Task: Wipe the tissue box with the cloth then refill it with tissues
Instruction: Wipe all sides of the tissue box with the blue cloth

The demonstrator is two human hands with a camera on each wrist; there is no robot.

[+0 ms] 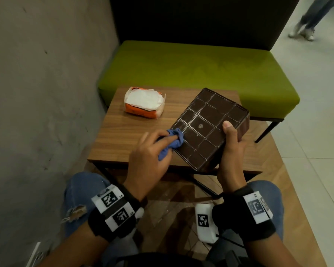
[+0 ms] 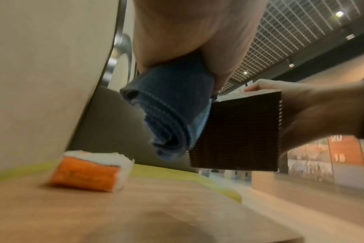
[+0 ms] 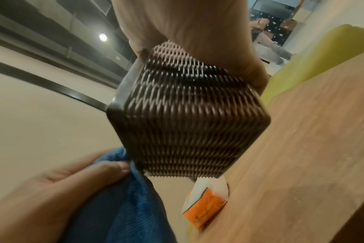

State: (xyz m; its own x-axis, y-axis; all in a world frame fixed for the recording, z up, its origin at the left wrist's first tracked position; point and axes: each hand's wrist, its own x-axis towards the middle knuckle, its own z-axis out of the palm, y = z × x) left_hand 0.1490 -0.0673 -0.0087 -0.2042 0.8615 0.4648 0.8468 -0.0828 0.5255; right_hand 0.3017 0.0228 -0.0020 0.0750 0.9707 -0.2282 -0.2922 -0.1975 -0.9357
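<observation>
The dark brown woven tissue box (image 1: 206, 128) is held tilted above the table, its gridded underside facing me. My right hand (image 1: 230, 143) grips its right side, thumb on the gridded face. In the wrist views the box (image 2: 235, 131) (image 3: 187, 118) shows its woven walls. My left hand (image 1: 150, 149) holds a bunched blue cloth (image 1: 174, 141) (image 2: 177, 106) (image 3: 119, 197) and presses it against the box's left edge. An opened orange pack of white tissues (image 1: 144, 103) (image 2: 89, 171) (image 3: 206, 205) lies on the table's far left part.
The small wooden table (image 1: 127, 132) stands against a green bench (image 1: 201, 68) with a dark backrest. A concrete wall (image 1: 42, 93) runs along the left. A person's legs (image 1: 312, 16) show on the tiled floor at the far right.
</observation>
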